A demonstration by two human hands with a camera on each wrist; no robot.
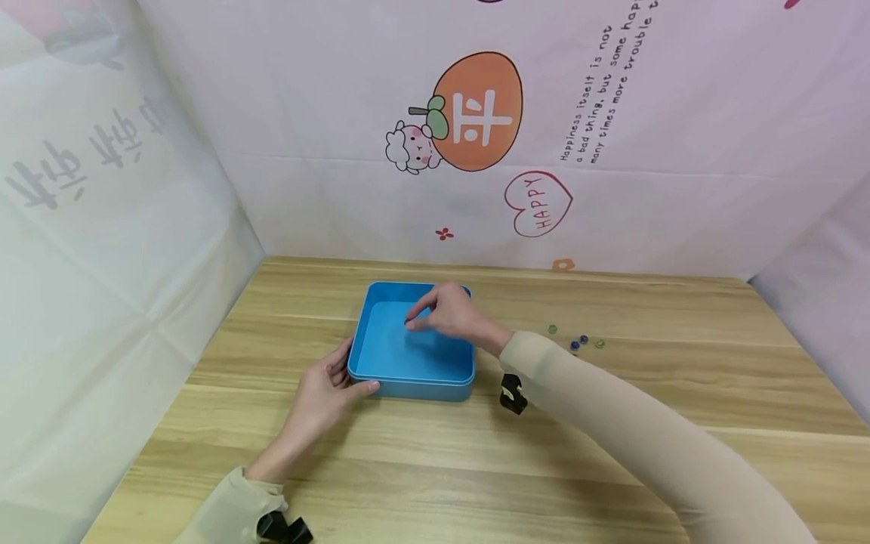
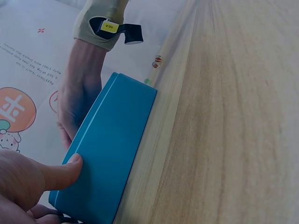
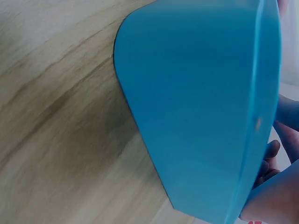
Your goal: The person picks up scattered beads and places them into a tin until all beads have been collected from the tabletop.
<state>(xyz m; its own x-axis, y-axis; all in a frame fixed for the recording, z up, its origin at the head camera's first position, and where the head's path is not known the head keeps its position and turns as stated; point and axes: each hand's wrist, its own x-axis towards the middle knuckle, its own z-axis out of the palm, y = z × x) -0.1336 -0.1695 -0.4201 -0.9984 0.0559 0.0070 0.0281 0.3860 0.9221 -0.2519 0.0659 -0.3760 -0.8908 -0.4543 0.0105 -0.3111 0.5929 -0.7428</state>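
A blue square box (image 1: 411, 390) without a lid stands on the wooden table. My left hand (image 1: 325, 393) holds its near left corner, the thumb lying on the front wall and the other fingers along the left side. In the left wrist view that thumb (image 2: 65, 174) presses the box wall. Over the box's inside, my right hand (image 1: 451, 311) pinches a small dark marble (image 1: 408, 322) between thumb and index finger; little of it shows. Box wall (image 3: 196, 102) fills much of the right wrist view, hiding the pinch.
Several glass marbles lie to the right of the box, among them a green marble (image 1: 553, 329) and a blue marble (image 1: 575, 345). Printed white cloth (image 1: 326, 204) hangs behind the table (image 1: 435, 468) and at both sides.
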